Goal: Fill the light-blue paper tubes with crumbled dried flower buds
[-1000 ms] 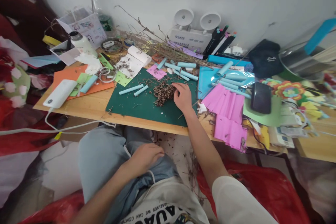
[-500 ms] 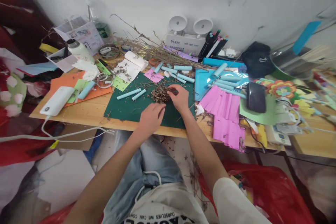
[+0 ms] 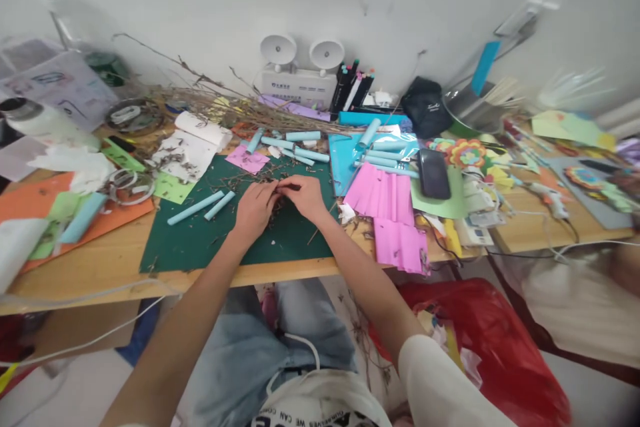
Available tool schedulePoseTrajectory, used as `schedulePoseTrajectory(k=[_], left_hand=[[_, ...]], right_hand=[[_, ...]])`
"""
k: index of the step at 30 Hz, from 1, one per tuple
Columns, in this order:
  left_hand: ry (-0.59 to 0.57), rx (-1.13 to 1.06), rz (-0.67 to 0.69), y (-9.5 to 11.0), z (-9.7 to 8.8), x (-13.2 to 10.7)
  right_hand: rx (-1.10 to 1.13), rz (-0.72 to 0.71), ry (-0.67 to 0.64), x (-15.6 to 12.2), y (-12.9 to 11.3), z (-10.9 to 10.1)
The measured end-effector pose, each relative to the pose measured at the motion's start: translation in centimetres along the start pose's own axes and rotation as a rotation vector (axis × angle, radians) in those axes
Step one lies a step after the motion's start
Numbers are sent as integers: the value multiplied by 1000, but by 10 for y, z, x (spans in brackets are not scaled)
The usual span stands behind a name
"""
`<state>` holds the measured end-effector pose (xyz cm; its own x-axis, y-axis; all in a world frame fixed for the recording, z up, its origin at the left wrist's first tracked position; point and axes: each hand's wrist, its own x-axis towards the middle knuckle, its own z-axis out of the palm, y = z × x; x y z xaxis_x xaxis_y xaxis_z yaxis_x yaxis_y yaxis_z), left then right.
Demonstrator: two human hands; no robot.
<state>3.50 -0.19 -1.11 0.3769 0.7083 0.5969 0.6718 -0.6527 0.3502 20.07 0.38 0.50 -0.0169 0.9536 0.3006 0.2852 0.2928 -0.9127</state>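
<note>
1. Left hand and right hand are being held side by side on the mat, fingertips touching, fingers curled down.
2. A pile of dry plant bits is being covered by both hands; only a little is showing between them. Whether bits are being pinched cannot be told.
3. The pile is sitting near the middle of the mat, towards its far edge.
4. The mat is lying on the table, at the near edge.
5. Two blue rolls are lying on the mat, left of the left hand, apart from it.
6. More rolls and a pink note are lying beyond the hands.
7. Pink sheets are spread right of the right hand, with a phone further right.
8. Twigs are lying along the wall.
</note>
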Motion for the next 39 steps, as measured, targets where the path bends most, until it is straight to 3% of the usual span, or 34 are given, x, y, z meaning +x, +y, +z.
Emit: schedulePoseTrajectory(k=[11,16,23,27,32,36,39], left_hand=[[63,-71,-8,2,-2,2],[125,-61,-99,1,-6,4],[141,-168,-67,3,-6,0],[142,-200,-43,4,-8,-2],[160,-163,-75,6,-9,-3],[215,-142,-136,6,-10,-2],[186,-170,-129,8,-11,-1]], right_hand=[[50,50,78,-6,-1,5],[143,109,156,-6,3,-4],[-115,-143,-31,-7,-10,-19],[-61,-141,-105,-8,-12,-11],[-45,-81,16,-10,-12,0],[-57,-104,110,-10,-13,-6],[-62,-95,108,-11,-12,-11]])
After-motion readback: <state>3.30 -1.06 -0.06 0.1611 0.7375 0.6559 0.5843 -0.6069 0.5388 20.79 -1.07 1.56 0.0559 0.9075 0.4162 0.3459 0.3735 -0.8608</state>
